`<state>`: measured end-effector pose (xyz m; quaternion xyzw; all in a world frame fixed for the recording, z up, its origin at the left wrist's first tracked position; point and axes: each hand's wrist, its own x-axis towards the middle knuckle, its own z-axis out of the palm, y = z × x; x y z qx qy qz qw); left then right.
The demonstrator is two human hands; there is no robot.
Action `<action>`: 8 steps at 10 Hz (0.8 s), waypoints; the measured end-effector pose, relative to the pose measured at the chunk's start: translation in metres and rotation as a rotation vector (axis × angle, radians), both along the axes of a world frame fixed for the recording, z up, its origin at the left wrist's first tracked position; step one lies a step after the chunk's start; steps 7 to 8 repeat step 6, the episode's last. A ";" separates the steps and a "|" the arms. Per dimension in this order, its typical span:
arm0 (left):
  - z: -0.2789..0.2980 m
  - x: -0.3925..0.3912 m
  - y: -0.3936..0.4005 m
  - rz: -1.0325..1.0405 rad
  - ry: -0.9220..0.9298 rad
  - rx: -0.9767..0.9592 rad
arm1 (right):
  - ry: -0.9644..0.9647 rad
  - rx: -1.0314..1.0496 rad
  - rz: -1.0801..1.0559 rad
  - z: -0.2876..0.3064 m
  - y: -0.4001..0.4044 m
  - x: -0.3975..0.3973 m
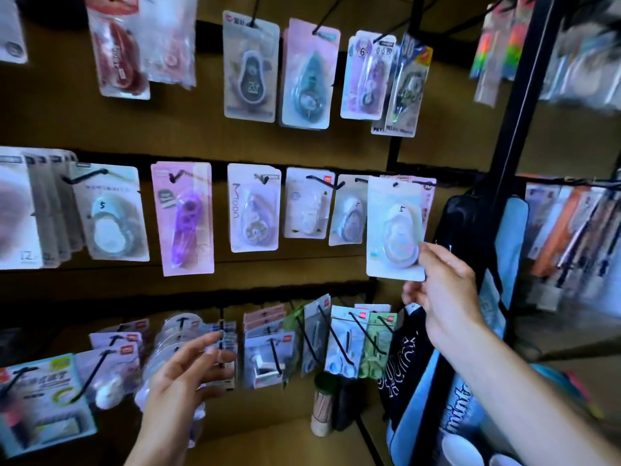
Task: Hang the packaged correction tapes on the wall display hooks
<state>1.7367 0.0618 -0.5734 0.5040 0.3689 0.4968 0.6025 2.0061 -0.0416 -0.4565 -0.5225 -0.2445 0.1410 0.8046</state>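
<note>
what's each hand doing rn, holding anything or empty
Left hand: open, fingers spread, in front of the bottom-row packages; no clear grip.
Right hand: pinching the lower right corner of a packaged correction tape at the middle row.

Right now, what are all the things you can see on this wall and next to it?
Top row packs: about six hooks' worth, red, grey, pink, purple; some blurred.
Middle row packs: about seven hooks' worth, white, purple, pink.
Bottom row packs: many, stacked on hooks, purple, pink, green, blue.
Held pack: one, pale blue, right end of middle row.
Bags: black and blue, hanging on the right.
Stick jar: one, below the bottom row.
Left hand: open, near the bottom row.
Right hand: pinching the held pack's lower corner.
</note>
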 end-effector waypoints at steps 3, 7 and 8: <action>-0.005 0.001 0.004 -0.022 -0.010 0.000 | -0.072 -0.164 0.002 0.006 0.041 0.019; -0.007 -0.011 0.013 0.017 -0.020 0.011 | -0.039 -0.319 -0.024 0.016 0.106 0.036; -0.007 -0.011 0.013 0.017 -0.020 0.011 | -0.039 -0.319 -0.024 0.016 0.106 0.036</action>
